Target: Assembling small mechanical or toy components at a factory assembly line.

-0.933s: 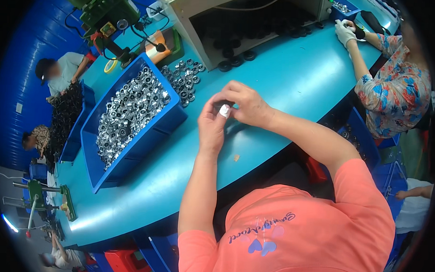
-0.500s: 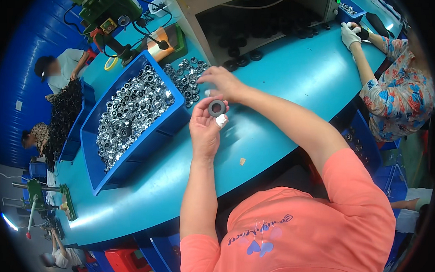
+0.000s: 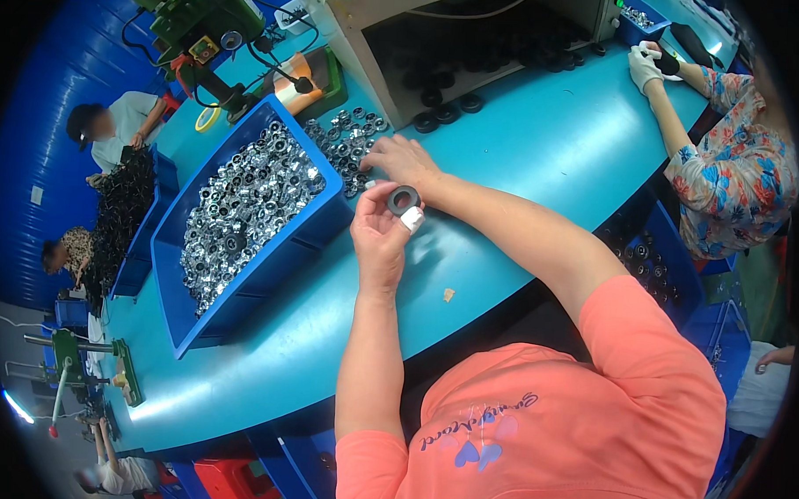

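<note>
Between the fingers and thumb of my left hand [image 3: 378, 244] is a dark ring-shaped part [image 3: 404, 200], its hole facing up. A white wrap [image 3: 412, 218] covers the tip of that thumb. My right hand [image 3: 409, 164] is just beyond it, fingers bent and apart, with the fingertips at the near right edge of a loose spread of small shiny metal parts [image 3: 351, 133]. Nothing shows in the right hand, though its palm is hidden. Left of both hands stands a blue bin [image 3: 266, 284] heaped with similar round metal parts [image 3: 242, 209].
A green drill-press-like machine [image 3: 192, 22] stands at the back left of the turquoise table [image 3: 507, 200]. Behind my hands is an open metal cabinet [image 3: 358, 54] with black rings [image 3: 446, 112] at its mouth. A co-worker's gloved hands [image 3: 645, 69] are at the right.
My right hand has come down and closer to the loose metal parts, its fingers more bent. My left hand still holds the ring, having shifted slightly.
</note>
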Available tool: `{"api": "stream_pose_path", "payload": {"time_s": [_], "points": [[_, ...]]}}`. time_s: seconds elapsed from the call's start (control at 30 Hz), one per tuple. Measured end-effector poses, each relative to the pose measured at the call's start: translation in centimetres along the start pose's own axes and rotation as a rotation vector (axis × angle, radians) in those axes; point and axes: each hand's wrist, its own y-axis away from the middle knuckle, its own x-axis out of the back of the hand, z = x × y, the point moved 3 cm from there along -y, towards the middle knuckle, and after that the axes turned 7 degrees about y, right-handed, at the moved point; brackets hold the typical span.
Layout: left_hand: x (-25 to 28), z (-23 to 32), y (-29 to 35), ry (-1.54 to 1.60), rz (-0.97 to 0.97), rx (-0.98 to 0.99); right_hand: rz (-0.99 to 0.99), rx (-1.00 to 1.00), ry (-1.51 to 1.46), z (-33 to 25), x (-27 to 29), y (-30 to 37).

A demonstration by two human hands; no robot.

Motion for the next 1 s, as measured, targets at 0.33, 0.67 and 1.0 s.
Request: {"api": "stream_pose_path", "payload": {"time_s": [0.33, 0.67, 1.0], "points": [[1.4, -0.9, 0.0, 0.294, 0.063, 0.255, 0.079, 0.054, -0.008, 1.3, 1.3, 2.1], [1.3, -1.6, 0.4, 0.312, 0.120, 0.344, -0.018, 0.038, 0.119, -0.3, 1.4, 1.2], [0.9, -1.8, 0.5, 0.324, 0.093, 0.364, -0.016, -0.015, 0.026, 0.1, 1.7, 1.7]]}}
